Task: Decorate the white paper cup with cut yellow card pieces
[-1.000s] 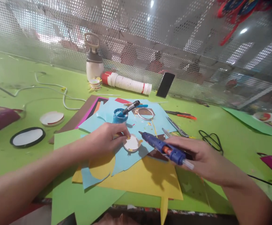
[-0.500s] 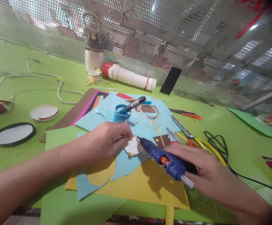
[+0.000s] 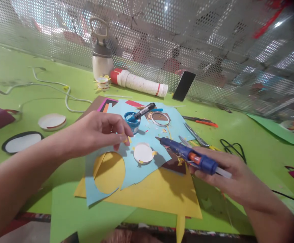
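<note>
"Perforated metal (image 3: 141,33) rises behind the far edge of the green surface (image 3: 78,81). Where's the white disc (image 3: 143,153)?"

"Flat on the light blue paper (image 3: 131,175), closer to the surface's near edge than its far one. Small yellow tabs (image 3: 154,153) stick out from its rim."

"What's just changed?"

"Half a second ago the left hand (image 3: 96,131) was at that rim. Now it has lifted away toward the left edge, fingertips narrow, apparently pinching a yellow piece (image 3: 130,139)."

"And the right hand (image 3: 222,165)?"

"Wrapped around the blue glue gun (image 3: 187,150). Its nozzle has drawn back toward the right edge, apart from the disc."

"Meaning?"

"I'd judge the disc is resting unaided, between touches. Whether there's glue on that piece, I can't tell."

"Farther out?"

"Just past the left fingertips, a paint jar (image 3: 133,123); near the far edge, stacked paper cups (image 3: 144,83) and a tilted phone (image 3: 184,86)."
</note>
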`<state>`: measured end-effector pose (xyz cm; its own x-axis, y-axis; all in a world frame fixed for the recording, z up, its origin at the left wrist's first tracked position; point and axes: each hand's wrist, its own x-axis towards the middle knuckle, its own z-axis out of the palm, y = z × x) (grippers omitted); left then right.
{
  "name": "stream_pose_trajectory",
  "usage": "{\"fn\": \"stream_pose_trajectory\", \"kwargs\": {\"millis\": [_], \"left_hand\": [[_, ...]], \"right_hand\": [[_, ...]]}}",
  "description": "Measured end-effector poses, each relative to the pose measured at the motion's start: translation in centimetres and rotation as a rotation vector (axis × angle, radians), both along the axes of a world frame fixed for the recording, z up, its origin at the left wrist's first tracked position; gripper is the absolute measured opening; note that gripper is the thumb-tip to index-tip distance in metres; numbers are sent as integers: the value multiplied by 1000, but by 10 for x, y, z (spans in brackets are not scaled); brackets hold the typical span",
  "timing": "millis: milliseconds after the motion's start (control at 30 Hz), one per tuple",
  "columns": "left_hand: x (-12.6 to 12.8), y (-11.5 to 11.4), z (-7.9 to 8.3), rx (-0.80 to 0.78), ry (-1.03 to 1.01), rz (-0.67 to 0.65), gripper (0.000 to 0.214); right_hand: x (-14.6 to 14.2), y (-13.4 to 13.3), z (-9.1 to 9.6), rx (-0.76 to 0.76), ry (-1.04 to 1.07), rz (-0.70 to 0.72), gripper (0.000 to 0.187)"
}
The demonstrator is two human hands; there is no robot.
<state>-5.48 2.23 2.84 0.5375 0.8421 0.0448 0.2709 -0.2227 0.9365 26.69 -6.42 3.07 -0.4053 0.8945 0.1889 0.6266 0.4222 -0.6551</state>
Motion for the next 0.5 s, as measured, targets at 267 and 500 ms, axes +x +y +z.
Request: {"fn": "stream_pose_trajectory", "kwargs": {"millis": [267,500], "left_hand": [[16,-6,-9,-475,-299,-4,9],[28,-10,-13,-463,-148,82,11]], "right_hand": [[2,2,1,-112,216,-228,23],[3,5,-1,-135,232,-235,30]]}}
